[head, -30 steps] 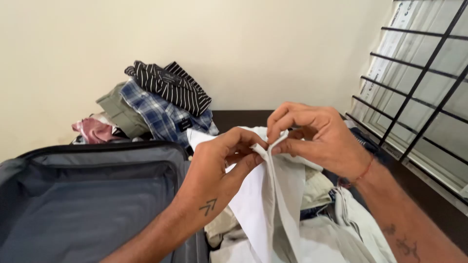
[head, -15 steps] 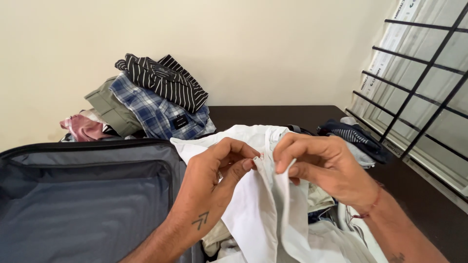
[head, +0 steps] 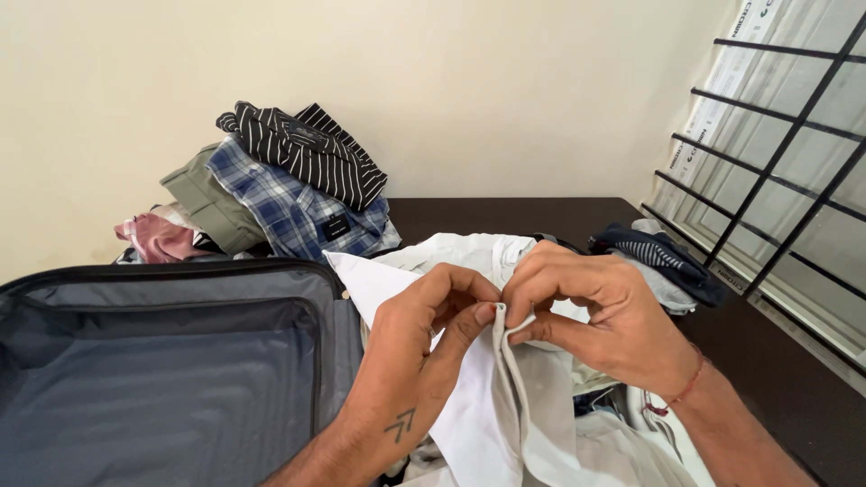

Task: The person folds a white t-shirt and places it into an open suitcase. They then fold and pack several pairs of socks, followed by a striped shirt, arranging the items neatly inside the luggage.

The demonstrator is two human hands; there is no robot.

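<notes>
Dark table [head: 541, 216] carries stacked clothes [head: 289, 189], open grey suitcase [head: 162, 379], white garments [head: 469, 261]

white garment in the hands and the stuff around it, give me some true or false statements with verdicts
1. Both the left hand and the right hand pinch the white garment. True.
2. The suitcase is zipped shut. False: it lies open, showing its grey lining.
3. A black-and-white striped shirt tops the clothes pile. True.
4. The blue checked shirt lies inside the suitcase. False: it sits in the pile behind it.
5. The barred window is on the left. False: it is on the right.
</notes>
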